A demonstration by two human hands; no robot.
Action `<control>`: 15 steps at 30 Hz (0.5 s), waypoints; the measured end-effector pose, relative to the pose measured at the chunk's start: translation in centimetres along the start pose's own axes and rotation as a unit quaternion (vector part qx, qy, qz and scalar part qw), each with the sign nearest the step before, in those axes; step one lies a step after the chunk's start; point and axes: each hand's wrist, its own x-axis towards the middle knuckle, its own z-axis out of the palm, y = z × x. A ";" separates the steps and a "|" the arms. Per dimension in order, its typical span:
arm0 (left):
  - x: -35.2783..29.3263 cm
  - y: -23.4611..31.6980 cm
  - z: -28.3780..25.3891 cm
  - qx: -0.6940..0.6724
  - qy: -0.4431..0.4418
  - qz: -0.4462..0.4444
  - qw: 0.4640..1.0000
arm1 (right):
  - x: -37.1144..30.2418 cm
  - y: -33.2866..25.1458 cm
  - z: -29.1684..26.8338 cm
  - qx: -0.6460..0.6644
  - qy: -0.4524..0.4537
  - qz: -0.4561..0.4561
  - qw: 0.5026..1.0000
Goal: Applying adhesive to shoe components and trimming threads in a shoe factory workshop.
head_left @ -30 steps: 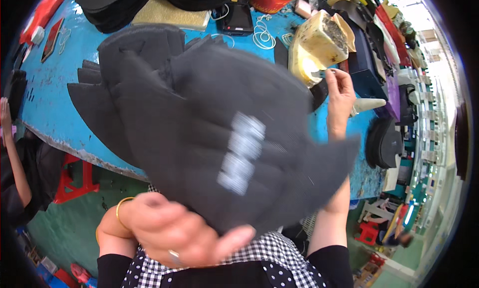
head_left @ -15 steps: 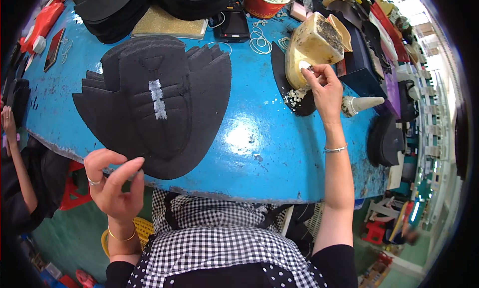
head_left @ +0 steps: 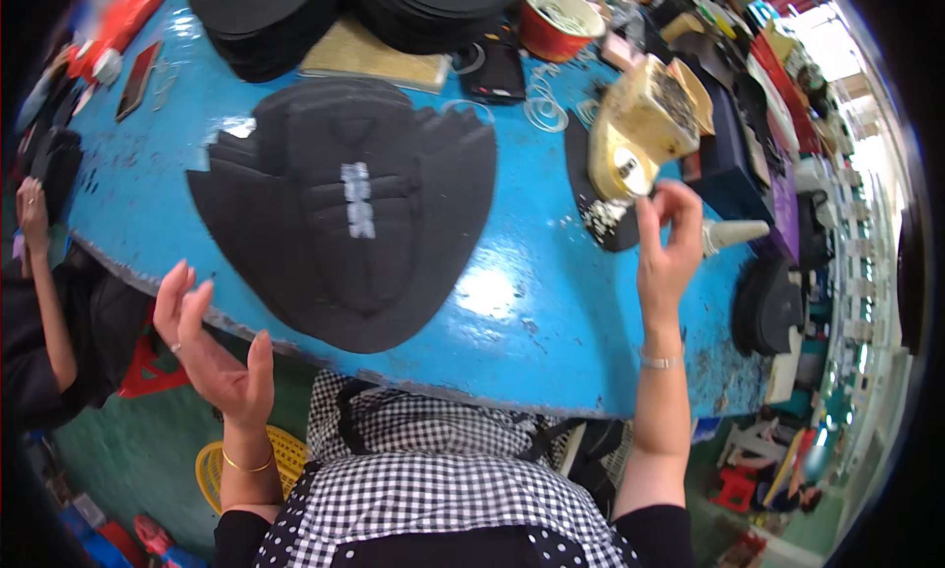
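My left hand (head_left: 219,356) is raised at the table's front edge, fingers spread and nothing in it. To its right lies a fanned stack of black, rounded fabric pieces (head_left: 438,243), with a column of whitish patches (head_left: 357,201) on the top one. My right hand (head_left: 672,243) is bent beside a grimy cream-yellow holder (head_left: 612,143) with a round white part at its near end. Thumb and fingertips come close together there, and anything between them is too small to make out. White crumbs (head_left: 602,219) lie below the holder on a dark pad (head_left: 622,237).
Tall black stacks (head_left: 261,27), a gold-coloured board (head_left: 379,61), a black handheld device (head_left: 495,76) and a red tub (head_left: 557,31) line the back. A grey cone (head_left: 738,235) lies right of my right hand. At the left are a phone (head_left: 138,81) and another person's hand (head_left: 32,209).
My right hand has drawn back slightly from the holder toward me. My left hand has gone from curled fingers to spread ones and moved off the black stack. The whole view has shifted.
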 end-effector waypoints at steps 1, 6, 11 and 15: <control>-0.1 -0.5 -0.1 0.017 0.008 0.002 1.000 | -1.3 -1.1 0.1 0.041 -0.046 0.036 0.997; -0.3 -2.8 -0.6 -0.339 -0.025 -0.300 0.891 | -6.3 -5.3 5.2 0.290 -0.344 0.199 0.870; 0.6 -3.8 -2.0 -0.463 -0.073 -0.411 0.782 | -5.4 -9.1 10.4 0.319 -0.325 0.143 0.879; 2.6 -5.5 -2.6 -0.396 -0.125 -0.470 0.779 | -4.0 -11.9 14.4 0.361 -0.259 0.194 0.875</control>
